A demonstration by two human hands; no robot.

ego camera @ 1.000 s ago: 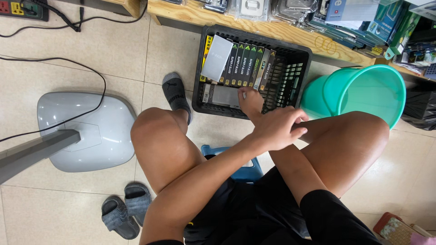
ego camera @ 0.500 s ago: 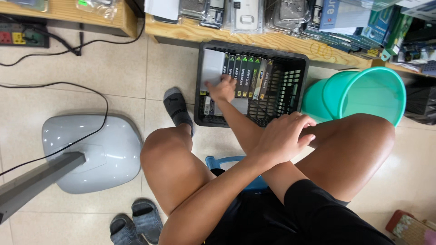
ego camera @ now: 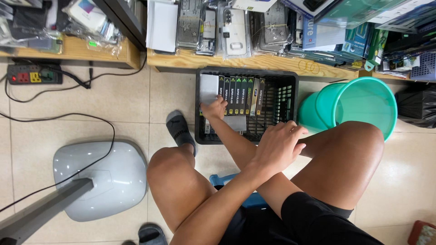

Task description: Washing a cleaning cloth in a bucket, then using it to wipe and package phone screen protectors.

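Since the earlier frame, right hand reached deeper into black crate, fingers curled on the white flat box; actual grip cannot be told. Left hand, loosely open and empty, rests near the crate's front rim. Risk: tugging could topple the upright dark boxes beside it.

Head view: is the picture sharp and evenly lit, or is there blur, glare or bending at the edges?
Head view: mostly sharp, with even, soft light. The left hand and the black crate look clear. The right hand in the crate is slightly soft. There is mild sheen on the grey fan base and the floor tiles. The shelf edge looks slightly bowed.
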